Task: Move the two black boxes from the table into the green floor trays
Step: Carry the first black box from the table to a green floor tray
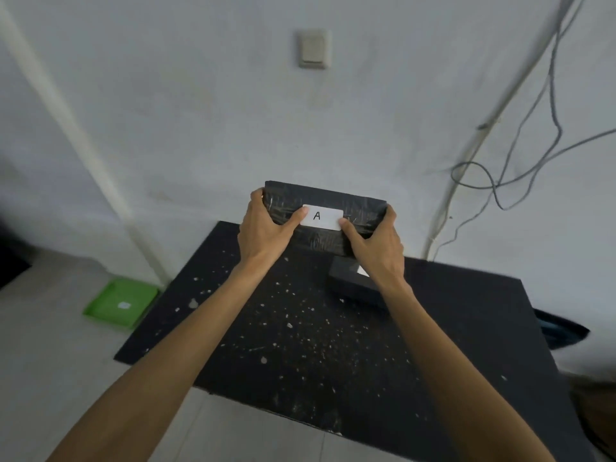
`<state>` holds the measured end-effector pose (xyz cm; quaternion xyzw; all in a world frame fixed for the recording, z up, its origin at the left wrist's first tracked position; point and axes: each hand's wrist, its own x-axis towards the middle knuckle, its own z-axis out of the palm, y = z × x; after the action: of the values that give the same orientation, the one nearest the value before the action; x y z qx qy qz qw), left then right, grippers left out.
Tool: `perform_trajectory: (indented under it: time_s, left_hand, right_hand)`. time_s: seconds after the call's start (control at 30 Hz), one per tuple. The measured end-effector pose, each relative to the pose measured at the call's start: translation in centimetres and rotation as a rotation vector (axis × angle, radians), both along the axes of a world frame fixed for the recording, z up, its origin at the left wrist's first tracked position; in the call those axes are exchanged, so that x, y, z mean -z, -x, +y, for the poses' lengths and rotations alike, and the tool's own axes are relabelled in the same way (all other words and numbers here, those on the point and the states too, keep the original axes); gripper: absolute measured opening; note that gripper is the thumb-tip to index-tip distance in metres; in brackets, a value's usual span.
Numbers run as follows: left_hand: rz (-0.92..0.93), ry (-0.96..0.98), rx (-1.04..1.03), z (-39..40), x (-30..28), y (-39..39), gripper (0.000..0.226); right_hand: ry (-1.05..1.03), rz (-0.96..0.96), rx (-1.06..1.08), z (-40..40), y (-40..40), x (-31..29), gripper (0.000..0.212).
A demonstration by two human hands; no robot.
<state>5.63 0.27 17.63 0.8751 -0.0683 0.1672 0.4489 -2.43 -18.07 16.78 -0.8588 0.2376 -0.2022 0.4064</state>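
A black box [360,203] wrapped in shiny film, with a white label marked "A", is held up above the far edge of the black table [300,328]. My left hand [266,228] grips its left end and my right hand [375,245] grips its right end, thumbs on the front face beside the label. A second black box [348,281] lies on the table just below, partly hidden behind my right wrist; a bit of its white label shows. One green tray [121,303] with a small white label lies on the floor left of the table.
A white wall stands close behind the table, with a switch plate [313,50] and loose grey cables [500,181] hanging at the right. A dark object [560,331] pokes out past the table's right edge. Pale floor tiles run along the left and front.
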Motion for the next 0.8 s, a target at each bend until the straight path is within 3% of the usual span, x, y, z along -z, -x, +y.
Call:
perform_trajectory:
  time_s: [0.27,0.5,0.67,0.8]
  left_hand:
    - [-0.049,-0.013,-0.156,11.5,-4.5,-1.2,0.086]
    - [0.027,-0.021,-0.267,24.2,-4.4,-2.3,0.087]
    - [0.141,0.011,-0.250,36.1,-1.9,-5.0,0.084]
    - [0.133,0.057,-0.122,43.1,-0.6,-7.1,0.063]
  right_hand:
    - [0.028,-0.092,-0.175,9.2,-4.4,-3.8,0.097]
    - [-0.083,-0.122,-0.324,21.9,-8.4,-2.5,0.099]
    - [-0.074,-0.006,-0.414,33.4,-11.6,0.5,0.114]
    - [-0.102,0.016,-0.404,39.2,-13.8,2.2,0.115]
